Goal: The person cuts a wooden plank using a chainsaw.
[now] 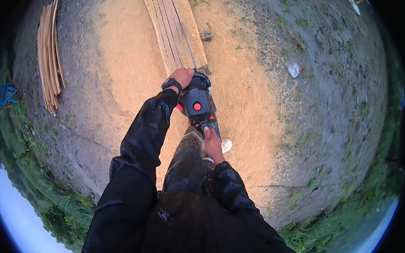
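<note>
A black chainsaw (197,95) with red parts is held between my two hands, low in front of my legs. My left hand (182,76), with a dark watch on its wrist, is closed round the front handle. Behind it, my right hand (213,144) grips the rear handle, its thumb lying on top. The saw's front meets the near end of a long timber beam (196,34), which has several lengthwise cut lines. A dark line runs up the beam ahead of the saw. I cannot clearly make out the guide bar and chain.
Sawdust (246,83) covers the ground round the beam. A stack of thin wooden strips (49,59) lies at the left, near a blue object (7,95). A pale scrap (293,70) lies on the right. My light shoe (226,145) shows beside my right hand.
</note>
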